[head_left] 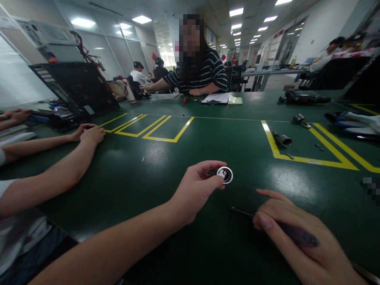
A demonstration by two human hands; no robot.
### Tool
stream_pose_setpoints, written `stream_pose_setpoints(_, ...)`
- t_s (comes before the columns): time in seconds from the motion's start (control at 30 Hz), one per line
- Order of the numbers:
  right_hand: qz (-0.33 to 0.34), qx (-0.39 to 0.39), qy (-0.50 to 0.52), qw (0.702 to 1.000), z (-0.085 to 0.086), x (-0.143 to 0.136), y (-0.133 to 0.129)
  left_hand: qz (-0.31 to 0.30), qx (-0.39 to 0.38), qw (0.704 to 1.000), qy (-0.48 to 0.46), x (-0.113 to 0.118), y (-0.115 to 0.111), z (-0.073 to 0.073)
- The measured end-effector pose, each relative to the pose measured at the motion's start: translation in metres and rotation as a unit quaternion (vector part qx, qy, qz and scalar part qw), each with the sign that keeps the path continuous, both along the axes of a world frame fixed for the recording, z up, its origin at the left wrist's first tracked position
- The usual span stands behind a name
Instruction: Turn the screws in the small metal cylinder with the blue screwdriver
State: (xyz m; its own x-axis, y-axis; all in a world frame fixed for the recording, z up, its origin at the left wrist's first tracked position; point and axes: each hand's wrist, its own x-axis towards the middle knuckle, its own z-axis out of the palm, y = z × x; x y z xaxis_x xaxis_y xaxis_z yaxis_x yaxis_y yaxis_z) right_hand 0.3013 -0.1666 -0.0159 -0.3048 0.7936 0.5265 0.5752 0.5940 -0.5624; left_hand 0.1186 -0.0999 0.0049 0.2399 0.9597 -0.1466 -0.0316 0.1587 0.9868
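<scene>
Between the thumb and fingers of my left hand [198, 186] is a small round metal part [225, 175], with a silvery rim and a dark inside facing me. My right hand [299, 233] lies lower right, wrapped around a screwdriver [303, 235] with a dark purplish handle. Its thin shaft points left, below the metal part and apart from it; the exact tip shape is too small to tell. The right index finger is stretched out past the handle. Both hands are over a green tabletop [166, 174].
Yellow tape [160, 139] marks boxes on the table. At right lie a metal socket-like piece [283, 139], another metal fitting [299, 119] and a dark power tool [303, 97]. A clipboard [215, 99] lies before a person opposite. A co-worker's arms [68, 166] rest at left.
</scene>
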Motion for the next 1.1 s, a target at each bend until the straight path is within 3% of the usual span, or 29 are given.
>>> stream_pose_setpoints(0.13, -0.02, 0.064, 0.023, 0.997, -0.003, 0.009, -0.005, -0.011, 0.002, 1.0, 0.019, -0.001, 0.001, -0.002)
stream_pose_setpoints(0.3, 0.002, 0.133, -0.011, 0.991, -0.002, 0.013, -0.007, -0.046, 0.012, 0.998, 0.042, 0.0, 0.0, -0.005)
stream_pose_setpoints(0.53, -0.001, 0.135, -0.05, 0.99, -0.005, 0.004, -0.005, -0.07, 0.009, 0.997, 0.039, 0.004, -0.006, -0.006)
stream_pose_setpoints(0.73, 0.001, 0.146, -0.051, 0.988, 0.004, 0.0, -0.005, -0.069, 0.011, 0.996, 0.049, 0.007, -0.009, -0.005)
stream_pose_setpoints(1.1, 0.013, 0.172, -0.067, 0.983, 0.003, -0.001, -0.005, -0.07, 0.1, 0.989, 0.087, 0.006, -0.01, -0.011)
